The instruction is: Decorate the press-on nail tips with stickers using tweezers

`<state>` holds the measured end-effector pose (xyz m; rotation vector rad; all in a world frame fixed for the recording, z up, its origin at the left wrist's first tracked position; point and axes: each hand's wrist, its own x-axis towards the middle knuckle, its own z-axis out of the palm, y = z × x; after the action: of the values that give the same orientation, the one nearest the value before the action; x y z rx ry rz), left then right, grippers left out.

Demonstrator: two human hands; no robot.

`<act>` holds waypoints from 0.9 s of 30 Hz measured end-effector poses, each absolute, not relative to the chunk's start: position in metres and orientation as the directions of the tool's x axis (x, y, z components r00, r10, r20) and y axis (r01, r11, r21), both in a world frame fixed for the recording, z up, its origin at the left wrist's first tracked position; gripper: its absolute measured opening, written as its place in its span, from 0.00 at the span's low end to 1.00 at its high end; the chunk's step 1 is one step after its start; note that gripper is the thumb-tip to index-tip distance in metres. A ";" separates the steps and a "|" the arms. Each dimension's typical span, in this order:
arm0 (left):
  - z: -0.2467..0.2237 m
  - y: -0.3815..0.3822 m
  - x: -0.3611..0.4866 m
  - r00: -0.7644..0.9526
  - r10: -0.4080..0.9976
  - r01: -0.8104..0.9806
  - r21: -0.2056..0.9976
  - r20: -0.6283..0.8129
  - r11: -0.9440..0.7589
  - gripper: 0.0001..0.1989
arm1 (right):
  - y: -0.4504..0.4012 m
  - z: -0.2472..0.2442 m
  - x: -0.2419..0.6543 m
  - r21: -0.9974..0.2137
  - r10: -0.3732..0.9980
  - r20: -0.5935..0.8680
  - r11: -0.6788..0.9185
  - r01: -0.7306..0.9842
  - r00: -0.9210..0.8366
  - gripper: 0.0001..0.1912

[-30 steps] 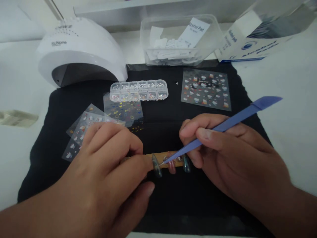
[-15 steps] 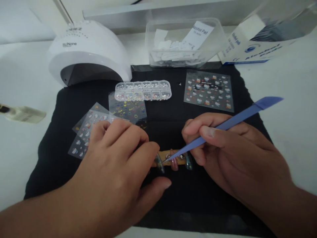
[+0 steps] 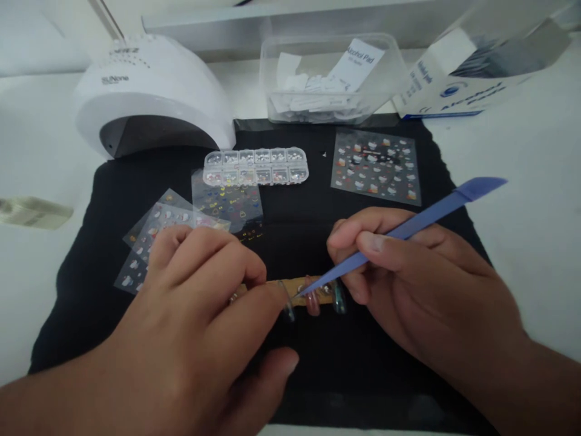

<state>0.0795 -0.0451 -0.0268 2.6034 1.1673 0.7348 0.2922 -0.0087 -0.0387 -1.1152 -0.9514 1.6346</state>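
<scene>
The wooden stick point(image 3: 290, 286) with its false nails point(image 3: 312, 303) is pinned to the black mat point(image 3: 308, 230) by the left hand point(image 3: 200, 303); the blue tool point(image 3: 399, 231) is pinched in the right hand point(image 3: 408, 272). Too much tip pressure could pop a nail loose or smear its decoration.

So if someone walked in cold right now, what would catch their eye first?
Front and centre, the right hand grips a blue tool whose tip meets false nails on a wooden stick that the left hand pins to the black mat. Behind, far left, sits a white nail lamp, with sticker sheets spread between.
</scene>
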 end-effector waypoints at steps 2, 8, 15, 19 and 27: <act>-0.027 -0.046 0.078 0.569 0.737 0.634 0.376 0.364 -0.676 0.04 | -0.008 -0.039 0.292 -0.922 0.952 -0.247 -0.289 -0.259 -0.182 0.07; -0.024 -0.046 0.077 0.585 0.734 0.621 0.392 0.346 -0.679 0.03 | -0.009 -0.037 0.292 -0.918 0.948 -0.260 -0.301 -0.259 -0.181 0.06; -0.024 -0.045 0.076 0.601 0.730 0.622 0.383 0.326 -0.683 0.02 | -0.011 -0.037 0.292 -0.894 0.935 -0.272 -0.333 -0.299 -0.228 0.06; -0.025 -0.044 0.077 0.584 0.738 0.632 0.382 0.338 -0.675 0.08 | -0.011 -0.037 0.292 -0.902 0.936 -0.270 -0.328 -0.282 -0.227 0.06; -0.025 -0.040 0.083 0.538 0.797 0.723 0.335 0.274 -0.604 0.09 | -0.010 -0.039 0.293 -0.913 0.942 -0.258 -0.311 -0.265 -0.215 0.07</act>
<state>0.0834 -0.0404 -0.0252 2.5923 1.2942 0.6022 0.2932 -0.0104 -0.0386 -1.0934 -0.9506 1.6823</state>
